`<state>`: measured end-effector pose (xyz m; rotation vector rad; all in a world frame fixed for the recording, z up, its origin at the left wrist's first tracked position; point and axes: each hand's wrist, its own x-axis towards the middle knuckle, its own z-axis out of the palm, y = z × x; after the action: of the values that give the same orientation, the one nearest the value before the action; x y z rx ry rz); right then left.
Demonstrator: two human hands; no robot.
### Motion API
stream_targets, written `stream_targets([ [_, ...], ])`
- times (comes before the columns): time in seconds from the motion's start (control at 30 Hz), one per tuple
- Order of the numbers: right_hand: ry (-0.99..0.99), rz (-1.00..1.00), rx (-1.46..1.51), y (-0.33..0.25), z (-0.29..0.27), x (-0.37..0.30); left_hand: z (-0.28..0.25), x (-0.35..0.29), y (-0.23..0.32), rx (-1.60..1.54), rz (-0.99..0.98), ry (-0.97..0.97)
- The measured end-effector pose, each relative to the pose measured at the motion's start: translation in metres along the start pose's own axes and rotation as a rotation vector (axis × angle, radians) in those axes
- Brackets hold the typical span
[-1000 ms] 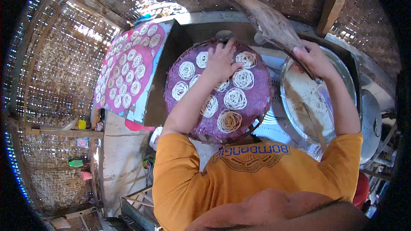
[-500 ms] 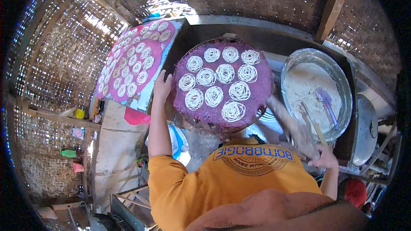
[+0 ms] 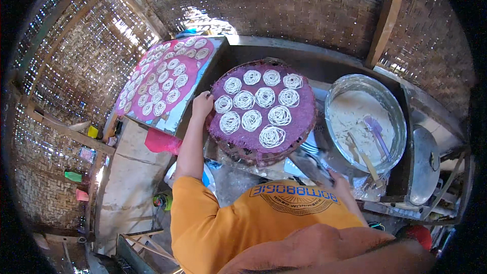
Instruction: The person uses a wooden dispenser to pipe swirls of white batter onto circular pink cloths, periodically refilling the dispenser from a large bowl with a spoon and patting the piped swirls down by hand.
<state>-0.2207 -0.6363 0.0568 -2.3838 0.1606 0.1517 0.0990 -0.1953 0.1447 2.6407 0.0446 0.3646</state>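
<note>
A round tray covered with a purple cloth [image 3: 238, 144] lies in front of me, carrying several white coiled nests of noodle-like strands [image 3: 264, 97]. At the tray's left edge is my left hand [image 3: 202, 104], its fingers bent over the rim. My right hand [image 3: 342, 184] is low beside the tray's near right side, closed around a greyish, motion-blurred object [image 3: 313, 166] whose kind I cannot make out. Right of the tray stands a large metal basin [image 3: 333, 122] of pale dough or batter [image 3: 355, 105]. A purple spatula [image 3: 378, 137] and a wooden stick [image 3: 366, 159] rest in it.
On the left, a pink sheet [image 3: 192, 63] with more white coils covers a raised surface. A domed metal lid [image 3: 425, 165] leans to the right of the basin. Woven bamboo walls [image 3: 304, 12] enclose the space. A pink cloth [image 3: 162, 142] hangs near my left arm.
My right hand has moved left from beside the basin toward the tray's near edge, bringing the blurred object along. My left hand has come onto the tray's rim. The view has shifted slightly.
</note>
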Motion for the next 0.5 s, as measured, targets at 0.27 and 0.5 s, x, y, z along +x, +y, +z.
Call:
stream_targets([
  [0.27,0.337,-0.183,0.234,-0.098,-0.031,0.091,0.006,0.009,0.008,0.094,-0.135,-0.019],
  [0.5,0.437,-0.166,-0.101,-0.134,-0.044,0.161,0.01,0.013,-0.001,-0.011,-0.177,-0.001],
])
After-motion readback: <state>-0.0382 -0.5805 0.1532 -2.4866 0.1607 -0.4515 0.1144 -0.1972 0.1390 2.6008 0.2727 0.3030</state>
